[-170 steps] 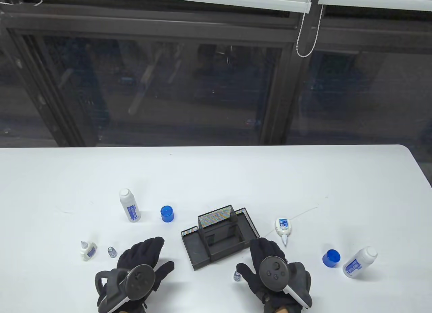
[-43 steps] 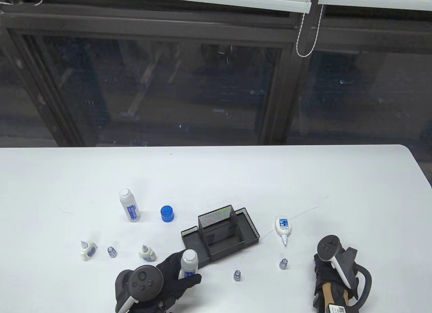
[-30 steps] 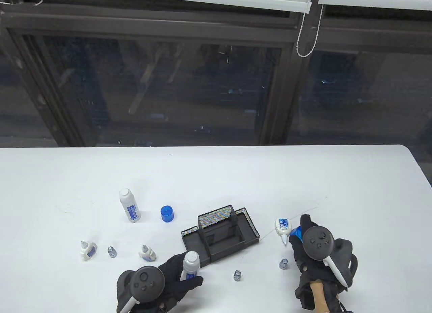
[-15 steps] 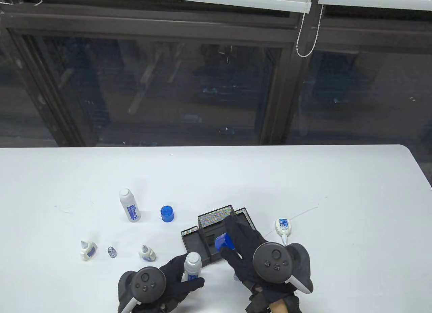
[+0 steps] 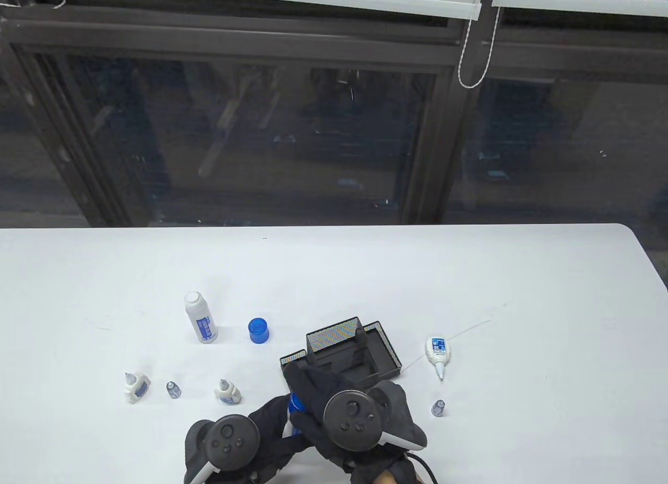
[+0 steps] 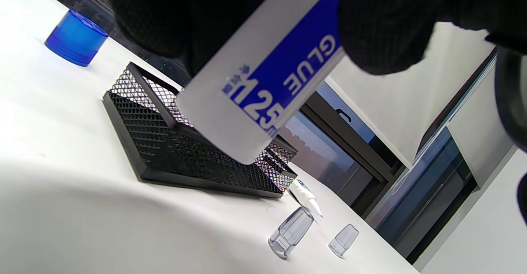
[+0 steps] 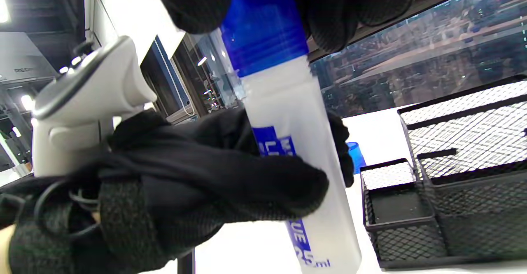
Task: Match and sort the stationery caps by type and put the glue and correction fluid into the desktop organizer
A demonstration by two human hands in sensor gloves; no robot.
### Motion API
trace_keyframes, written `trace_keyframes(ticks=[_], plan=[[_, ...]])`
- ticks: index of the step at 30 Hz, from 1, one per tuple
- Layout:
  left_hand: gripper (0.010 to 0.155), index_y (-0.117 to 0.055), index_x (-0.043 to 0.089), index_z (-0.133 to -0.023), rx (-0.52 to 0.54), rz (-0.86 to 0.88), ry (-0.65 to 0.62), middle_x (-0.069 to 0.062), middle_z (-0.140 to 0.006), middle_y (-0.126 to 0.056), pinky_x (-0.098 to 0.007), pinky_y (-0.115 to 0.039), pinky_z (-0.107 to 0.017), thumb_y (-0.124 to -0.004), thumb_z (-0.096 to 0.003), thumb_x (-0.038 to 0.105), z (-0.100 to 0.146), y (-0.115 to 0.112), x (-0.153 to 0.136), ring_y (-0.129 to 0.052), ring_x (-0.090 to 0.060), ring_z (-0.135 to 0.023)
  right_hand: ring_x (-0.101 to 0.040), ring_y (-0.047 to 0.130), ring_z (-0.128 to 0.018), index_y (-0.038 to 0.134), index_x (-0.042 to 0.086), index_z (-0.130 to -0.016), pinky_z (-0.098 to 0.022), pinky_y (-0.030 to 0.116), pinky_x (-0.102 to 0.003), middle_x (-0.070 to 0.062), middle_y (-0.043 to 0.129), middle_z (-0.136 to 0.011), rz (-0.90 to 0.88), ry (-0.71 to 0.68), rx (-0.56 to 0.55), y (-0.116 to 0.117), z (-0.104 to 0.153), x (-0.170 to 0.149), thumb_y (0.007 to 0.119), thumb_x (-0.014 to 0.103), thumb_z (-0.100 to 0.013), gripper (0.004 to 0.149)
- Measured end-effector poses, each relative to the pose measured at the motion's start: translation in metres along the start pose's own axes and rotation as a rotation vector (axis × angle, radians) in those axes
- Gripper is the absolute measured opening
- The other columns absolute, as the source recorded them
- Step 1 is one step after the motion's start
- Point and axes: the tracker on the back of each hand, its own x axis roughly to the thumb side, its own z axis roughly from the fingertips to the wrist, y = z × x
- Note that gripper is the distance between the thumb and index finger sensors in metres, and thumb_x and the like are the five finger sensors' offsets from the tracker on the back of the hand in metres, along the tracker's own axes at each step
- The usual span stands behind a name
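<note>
My left hand (image 5: 274,429) grips a white glue bottle (image 6: 263,80) upright near the table's front edge, just in front of the black mesh organizer (image 5: 383,348). My right hand (image 5: 305,395) holds a blue cap (image 7: 263,31) from above, and the cap sits on the top of that glue bottle (image 7: 296,117). In the table view only a sliver of the blue cap (image 5: 296,403) shows between the two gloves. A second glue bottle (image 5: 200,318) stands uncapped at the left, with another blue cap (image 5: 259,330) beside it.
Three small correction fluid bottles lie uncapped: the far-left bottle (image 5: 136,387), the left-middle bottle (image 5: 227,391) and the right-hand bottle (image 5: 437,352). Small clear caps stand at the left (image 5: 171,389) and the right (image 5: 438,407). The organizer (image 6: 164,146) compartments hold nothing.
My right hand carried the blue cap from the right side, over the organizer, down onto the glue bottle. My left hand kept the bottle almost still.
</note>
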Motion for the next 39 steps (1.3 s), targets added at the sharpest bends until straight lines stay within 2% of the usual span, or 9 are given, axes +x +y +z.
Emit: trace_keyframes(ticks=[9,14,18,23,25,28,30,33,39], plan=[[0.071,-0.064,0.022,-0.107,-0.015,-0.043,-0.003,-0.006,-0.104,-0.083,-0.050,-0.078,-0.066,-0.081,-0.0487,0.058,-0.001,-0.005,0.001,-0.095,-0.030,-0.092,-0.036,0.084,-0.084,0.057,0.015,-0.109,-0.064,0.069,-0.053,-0.014,0.076,-0.101,0.167,0.088,-0.102,-0.001,0.005,-0.003,0.071,0.057,-0.045,0.078],[0.071,-0.064,0.022,-0.107,-0.004,-0.028,-0.006,-0.006,-0.105,-0.082,-0.050,-0.078,-0.066,-0.081,-0.0485,0.058,-0.001,-0.003,0.001,-0.094,-0.030,-0.092,-0.041,0.071,-0.096,0.050,0.018,-0.113,-0.071,0.060,-0.058,-0.019,0.056,-0.114,-0.098,-0.015,0.078,-0.007,0.001,-0.009,0.076,0.028,-0.055,0.064],[0.071,-0.064,0.022,-0.107,-0.013,-0.034,-0.005,-0.007,-0.104,-0.083,-0.050,-0.078,-0.066,-0.081,-0.0488,0.058,0.000,-0.004,0.002,-0.095,-0.030,-0.091,-0.027,0.093,-0.067,0.068,0.017,-0.104,-0.057,0.076,-0.048,-0.010,0.087,-0.086,0.173,0.121,-0.139,-0.007,0.002,-0.008,0.071,0.057,-0.044,0.072],[0.071,-0.063,0.022,-0.107,-0.003,-0.005,0.004,-0.007,-0.105,-0.082,-0.050,-0.078,-0.066,-0.080,-0.0490,0.058,0.000,-0.002,0.002,-0.094,-0.030,-0.092,-0.042,0.055,-0.106,0.042,0.021,-0.114,-0.076,0.051,-0.060,-0.017,0.041,-0.119,-0.027,-0.045,0.071,-0.006,0.000,-0.009,0.075,0.036,-0.054,0.071],[0.071,-0.063,0.022,-0.107,-0.004,-0.007,0.007,-0.007,-0.105,-0.082,-0.050,-0.078,-0.066,-0.081,-0.0489,0.058,0.000,-0.002,0.001,-0.094,-0.030,-0.092,-0.038,0.075,-0.095,0.051,0.022,-0.112,-0.070,0.063,-0.055,-0.016,0.060,-0.112,-0.016,-0.019,0.024,-0.006,0.000,-0.008,0.078,0.029,-0.053,0.065],[0.071,-0.064,0.022,-0.107,-0.015,-0.025,0.008,-0.007,-0.105,-0.083,-0.050,-0.078,-0.066,-0.081,-0.0488,0.058,0.000,-0.004,0.001,-0.094,-0.030,-0.092,-0.027,0.094,-0.067,0.063,0.018,-0.107,-0.057,0.076,-0.049,-0.008,0.088,-0.086,0.211,0.092,-0.123,-0.005,0.001,-0.008,0.067,0.058,-0.044,0.074],[0.071,-0.064,0.022,-0.107,-0.013,-0.025,0.007,-0.007,-0.104,-0.083,-0.050,-0.078,-0.066,-0.081,-0.0488,0.058,0.000,-0.003,0.001,-0.094,-0.030,-0.092,-0.033,0.087,-0.081,0.049,0.019,-0.113,-0.064,0.071,-0.053,-0.012,0.077,-0.101,0.166,0.055,-0.040,-0.002,0.000,-0.010,0.062,0.063,-0.043,0.084],[0.071,-0.064,0.022,-0.107,-0.005,-0.022,0.003,-0.007,-0.105,-0.083,-0.050,-0.078,-0.066,-0.081,-0.0488,0.058,0.000,-0.003,0.002,-0.094,-0.029,-0.092,-0.039,0.064,-0.103,0.041,0.020,-0.114,-0.074,0.057,-0.059,-0.015,0.045,-0.119,0.025,-0.041,0.091,0.002,-0.005,-0.008,0.074,0.037,-0.054,0.071],[0.071,-0.064,0.022,-0.107,-0.010,-0.024,0.006,-0.006,-0.104,-0.083,-0.050,-0.078,-0.066,-0.081,-0.0486,0.058,0.000,-0.003,0.002,-0.095,-0.030,-0.092,-0.026,0.095,-0.063,0.061,0.017,-0.108,-0.053,0.078,-0.047,-0.008,0.088,-0.085,0.179,0.087,-0.047,-0.004,-0.001,-0.010,0.065,0.061,-0.043,0.079]])
